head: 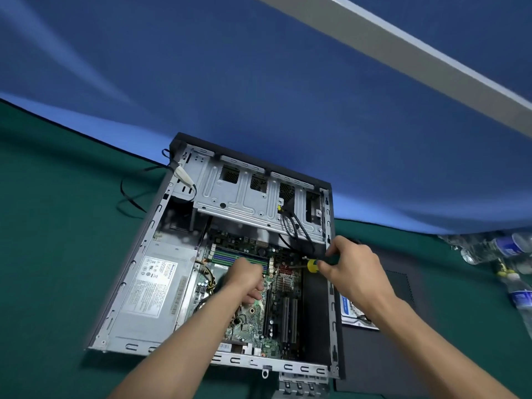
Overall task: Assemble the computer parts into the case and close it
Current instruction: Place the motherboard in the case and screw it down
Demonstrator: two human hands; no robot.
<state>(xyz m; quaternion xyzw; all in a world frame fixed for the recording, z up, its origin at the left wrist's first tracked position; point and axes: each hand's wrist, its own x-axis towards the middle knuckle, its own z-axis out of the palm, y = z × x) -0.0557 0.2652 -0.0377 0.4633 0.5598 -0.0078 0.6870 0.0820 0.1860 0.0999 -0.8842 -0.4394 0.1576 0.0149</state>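
**Screwing the board down, case wide open**

Nearest the person, the left hand (247, 279) sits curled over the motherboard (260, 309); can't tell if it's pinching anything. The right hand (352, 269) grips a screwdriver (312, 265) by its yellow-green handle, tip aimed at the board. The case (334, 283) lies flat on the green table (57, 254), power supply (152, 286) on its left, drive cage (253, 194) at the far end. Board's probably stiff but fragile, best held by the edges. Side panel (403, 286) waits just right of the case.
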